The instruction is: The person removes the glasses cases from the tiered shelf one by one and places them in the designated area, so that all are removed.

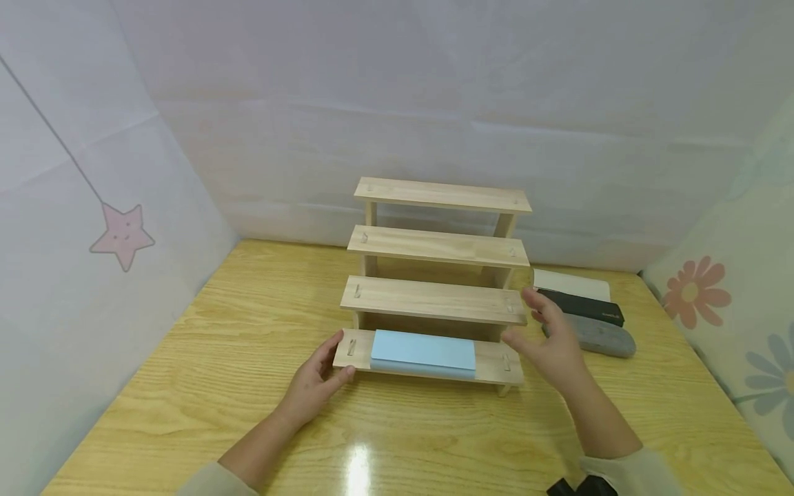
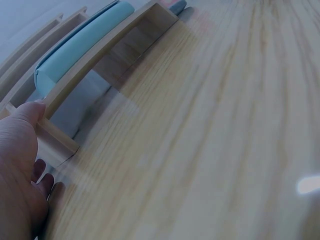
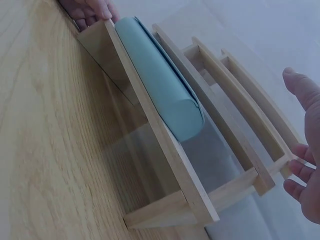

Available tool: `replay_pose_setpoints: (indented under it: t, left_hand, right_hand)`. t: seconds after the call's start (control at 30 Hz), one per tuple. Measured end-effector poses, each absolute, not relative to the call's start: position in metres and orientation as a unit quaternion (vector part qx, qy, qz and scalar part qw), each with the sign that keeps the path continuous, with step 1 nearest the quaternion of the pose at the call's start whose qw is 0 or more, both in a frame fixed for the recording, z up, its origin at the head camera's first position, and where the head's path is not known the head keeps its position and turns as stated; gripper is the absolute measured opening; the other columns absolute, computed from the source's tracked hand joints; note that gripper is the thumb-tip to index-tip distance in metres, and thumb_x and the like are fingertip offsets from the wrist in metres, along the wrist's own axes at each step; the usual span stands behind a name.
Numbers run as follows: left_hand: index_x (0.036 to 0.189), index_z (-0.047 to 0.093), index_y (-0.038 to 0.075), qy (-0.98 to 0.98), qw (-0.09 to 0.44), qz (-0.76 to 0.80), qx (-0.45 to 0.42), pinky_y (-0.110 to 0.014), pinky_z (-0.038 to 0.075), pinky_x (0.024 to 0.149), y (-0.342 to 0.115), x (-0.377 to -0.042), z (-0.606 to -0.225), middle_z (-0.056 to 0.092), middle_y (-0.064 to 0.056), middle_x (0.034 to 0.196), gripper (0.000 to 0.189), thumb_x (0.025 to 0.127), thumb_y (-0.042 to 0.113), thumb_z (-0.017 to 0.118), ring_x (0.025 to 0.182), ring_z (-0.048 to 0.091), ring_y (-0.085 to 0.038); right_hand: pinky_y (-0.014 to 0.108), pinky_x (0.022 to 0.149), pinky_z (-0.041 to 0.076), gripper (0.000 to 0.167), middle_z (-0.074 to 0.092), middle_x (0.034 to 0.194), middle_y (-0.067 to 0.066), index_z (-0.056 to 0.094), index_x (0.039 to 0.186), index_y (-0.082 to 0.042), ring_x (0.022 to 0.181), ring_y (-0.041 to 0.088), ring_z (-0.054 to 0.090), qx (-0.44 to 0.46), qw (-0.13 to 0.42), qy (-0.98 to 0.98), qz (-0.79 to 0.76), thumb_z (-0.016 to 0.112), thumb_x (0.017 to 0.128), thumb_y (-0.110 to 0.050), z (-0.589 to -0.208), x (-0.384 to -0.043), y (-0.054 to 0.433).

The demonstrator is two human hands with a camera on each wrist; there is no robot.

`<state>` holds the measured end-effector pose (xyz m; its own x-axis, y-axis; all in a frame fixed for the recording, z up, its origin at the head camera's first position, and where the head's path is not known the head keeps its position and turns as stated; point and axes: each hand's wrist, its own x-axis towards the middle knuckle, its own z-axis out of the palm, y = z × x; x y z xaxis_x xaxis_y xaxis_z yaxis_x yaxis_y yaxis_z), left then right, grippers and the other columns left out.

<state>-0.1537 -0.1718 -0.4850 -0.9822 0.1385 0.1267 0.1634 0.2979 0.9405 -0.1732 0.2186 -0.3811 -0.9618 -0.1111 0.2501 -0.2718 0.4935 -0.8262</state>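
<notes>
A light blue glasses case (image 1: pixel 423 350) lies lengthwise on the lowest step of a pale wooden tiered display shelf (image 1: pixel 434 301). My left hand (image 1: pixel 315 384) grips the left end of that lowest step, thumb at the front edge and fingers round the side. In the left wrist view the thumb (image 2: pixel 31 111) is right at the board's corner, close to the case. At the shelf's right side my right hand (image 1: pixel 554 344) is held with thumb and fingers spread apart and nothing between them; its fingertips are near the ends of the lower two steps.
Right of the shelf, a grey glasses case (image 1: pixel 598 336), a black case (image 1: pixel 579 306) and a cream-white case (image 1: pixel 571 283) lie side by side on the wood-grain table (image 1: pixel 248 331). Behind stands a pale fabric backdrop (image 1: pixel 422 138). The upper three steps hold nothing.
</notes>
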Motion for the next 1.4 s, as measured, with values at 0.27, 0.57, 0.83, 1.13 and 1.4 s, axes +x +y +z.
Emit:
replay_pose_setpoints:
  t: [0.27,0.57,0.83,1.13,1.4]
  left_hand:
    - [0.153,0.03,0.006,-0.807,0.007,-0.583,-0.09,-0.045,0.025,0.117,-0.172,-0.154,-0.486,0.028,-0.014,0.16,0.074,0.093,0.024,0.068,0.145,0.031,-0.034]
    - [0.153,0.03,0.006,-0.81,0.007,-0.579,-0.091,-0.047,0.026,0.117,-0.172,-0.153,-0.486,0.028,-0.015,0.16,0.074,0.093,0.025,0.068,0.145,0.031,-0.034]
    - [0.153,0.03,0.006,-0.809,0.008,-0.581,-0.092,-0.047,0.027,0.117,-0.171,-0.155,-0.486,0.03,-0.016,0.159,0.073,0.093,0.024,0.068,0.144,0.033,-0.035]
    - [0.154,0.029,0.007,-0.808,0.006,-0.582,-0.093,-0.048,0.025,0.117,-0.173,-0.154,-0.487,0.028,-0.015,0.16,0.074,0.094,0.026,0.067,0.145,0.031,-0.035]
    - [0.154,0.029,0.007,-0.81,0.007,-0.579,-0.093,-0.048,0.026,0.117,-0.172,-0.154,-0.487,0.027,-0.015,0.16,0.073,0.094,0.026,0.067,0.145,0.031,-0.036]
  right_hand:
    - [0.025,0.101,0.043,0.076,0.043,0.15,0.013,0.036,0.149,-0.008,0.135,0.03,0.041,0.153,0.075,-0.858,0.484,0.077,0.086,-0.018,-0.385,-0.17,0.203]
    - [0.065,0.104,0.038,0.079,0.043,0.15,0.011,0.036,0.149,-0.012,0.134,0.033,0.038,0.165,0.042,-0.847,0.503,0.079,0.084,-0.023,-0.39,-0.166,0.19]
    - [0.061,0.107,0.037,0.079,0.05,0.146,0.012,0.039,0.147,-0.009,0.134,0.034,0.044,0.186,0.041,-0.852,0.488,0.081,0.081,-0.021,-0.394,-0.166,0.181]
    - [0.062,0.109,0.037,0.079,0.05,0.145,0.013,0.041,0.146,-0.009,0.135,0.035,0.044,0.216,0.032,-0.855,0.471,0.082,0.08,-0.021,-0.399,-0.166,0.169]
    - [0.058,0.108,0.04,0.073,0.054,0.141,0.014,0.049,0.139,-0.006,0.132,0.035,0.049,0.241,0.036,-0.867,0.436,0.084,0.078,-0.023,-0.408,-0.169,0.159]
